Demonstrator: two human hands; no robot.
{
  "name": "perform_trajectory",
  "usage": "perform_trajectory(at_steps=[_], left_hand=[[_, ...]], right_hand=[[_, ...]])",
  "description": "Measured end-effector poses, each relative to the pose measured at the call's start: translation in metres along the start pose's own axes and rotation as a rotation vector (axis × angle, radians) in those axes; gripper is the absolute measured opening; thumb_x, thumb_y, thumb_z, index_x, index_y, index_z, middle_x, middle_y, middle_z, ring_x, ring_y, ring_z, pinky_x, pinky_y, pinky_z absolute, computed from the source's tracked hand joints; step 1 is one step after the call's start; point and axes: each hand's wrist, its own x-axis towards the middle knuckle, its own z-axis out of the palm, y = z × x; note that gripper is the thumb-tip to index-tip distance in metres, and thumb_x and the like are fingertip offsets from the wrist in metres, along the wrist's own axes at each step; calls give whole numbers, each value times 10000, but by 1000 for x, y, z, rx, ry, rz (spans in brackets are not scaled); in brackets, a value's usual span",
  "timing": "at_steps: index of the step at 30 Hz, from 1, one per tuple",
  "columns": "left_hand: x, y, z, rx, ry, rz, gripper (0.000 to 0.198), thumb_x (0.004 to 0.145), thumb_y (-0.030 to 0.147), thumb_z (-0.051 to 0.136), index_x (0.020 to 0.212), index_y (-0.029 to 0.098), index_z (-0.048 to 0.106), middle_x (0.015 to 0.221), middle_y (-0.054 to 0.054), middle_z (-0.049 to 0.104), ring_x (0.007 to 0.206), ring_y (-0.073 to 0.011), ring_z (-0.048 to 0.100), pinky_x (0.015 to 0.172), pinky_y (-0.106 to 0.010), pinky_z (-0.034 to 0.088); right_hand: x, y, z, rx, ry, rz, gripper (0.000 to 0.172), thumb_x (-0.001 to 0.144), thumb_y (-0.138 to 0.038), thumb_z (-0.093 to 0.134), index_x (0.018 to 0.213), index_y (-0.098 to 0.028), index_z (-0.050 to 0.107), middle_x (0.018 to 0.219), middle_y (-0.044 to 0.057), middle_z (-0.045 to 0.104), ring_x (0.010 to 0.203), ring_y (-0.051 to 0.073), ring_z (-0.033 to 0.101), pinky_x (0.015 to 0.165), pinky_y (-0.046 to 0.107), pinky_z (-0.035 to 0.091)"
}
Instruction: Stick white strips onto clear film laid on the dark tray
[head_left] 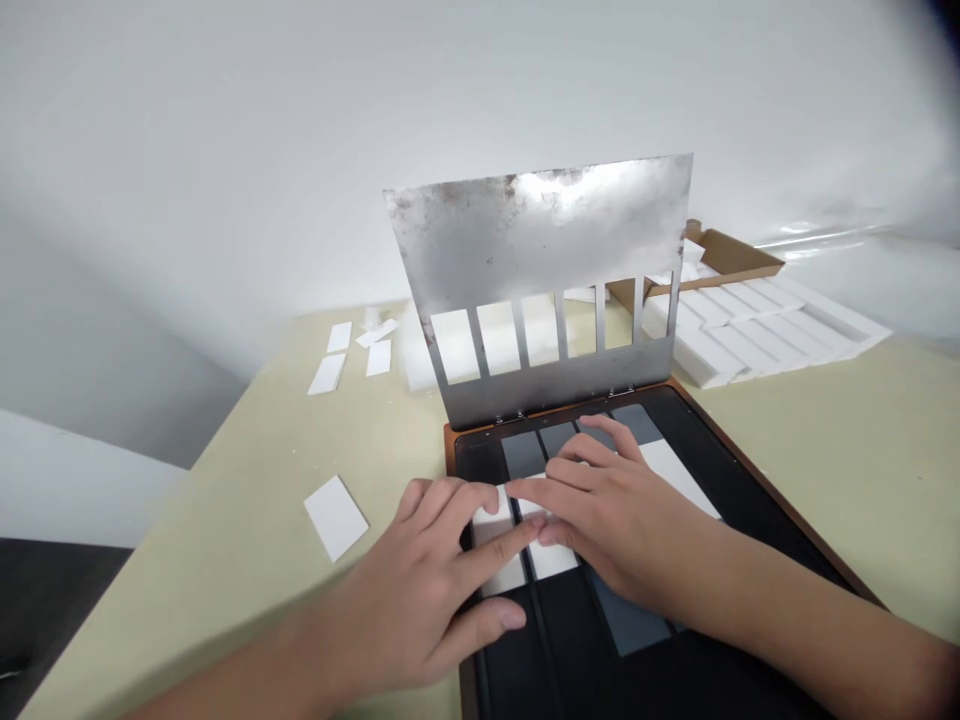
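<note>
1. from the head view, saw the left hand (442,575) and the right hand (615,500) close together over a black base (510,660), with the left index tip just beside the right thumb.
2. found a first white card (508,577) lying flat on the base, partly under the left fingers, and a second white card (553,562) to its right, partly under the right thumb and index finger; noted a narrow dark strip (529,567) between the two.
3. read the long axes of both cards as running away from the body, nearly parallel to the strip, and so across the line of the left index finger.
4. judged the left hand nearer to the first card and the right hand nearer to the second, with the right index tip reaching toward the far end of the first.
5. saw the left grip unclenched, with the thumb apart, and the right grip likewise loose, with fingers spread; could not tell the firmness of any press.
6. placed the metal plate (540,240) upright at the far edge of the base, well apart from the left hand.
7. noted one loose card (336,518) on the table (225,560), left of the left hand and touching neither hand.
</note>
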Motion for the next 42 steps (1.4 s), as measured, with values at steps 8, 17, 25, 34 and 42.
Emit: perform_trajectory(at_steps=[8,17,25,34,42], left_hand=[[0,4,-7,-116,130,251,462,1114,470,450,1315,132,694,1237,-79,762,1078,-269,583,851,-416,321],[12,4,-18,-61,17,163,420,1108,445,485,1367,165,662,1356,-43,736,1082,-268,564,872,-403,321],[-1,0,-4,-5,-26,52,437,1088,416,491,1488,271,591,1447,-98,620,1139,-319,496,904,-437,313],[-2,-1,0,-9,8,-26,430,1096,391,479,1508,316,576,1376,-140,505,1105,-315,498,900,-437,312],[-3,-4,2,8,31,3,450,1108,427,437,1494,246,582,1311,-152,562,1064,-304,515,886,-435,349]], right_hand=[[-2,2,1,-42,-46,-24,637,826,-37,639,1417,-260,560,1073,32,694,1075,266,540,1196,550,157],[-2,1,-1,-3,-47,-14,642,802,-13,589,1404,-235,593,1025,46,696,1075,264,549,1215,549,149],[-5,-3,-14,112,-63,-8,603,850,-74,575,1434,-222,561,1082,33,665,1058,240,531,1210,537,164],[-3,-4,-4,91,19,5,548,946,-526,721,1393,-238,589,1055,17,683,1092,270,534,1211,549,139],[-1,-2,3,-29,27,-10,319,1030,-223,584,1347,-258,598,1012,9,686,1074,266,537,1179,544,172]])
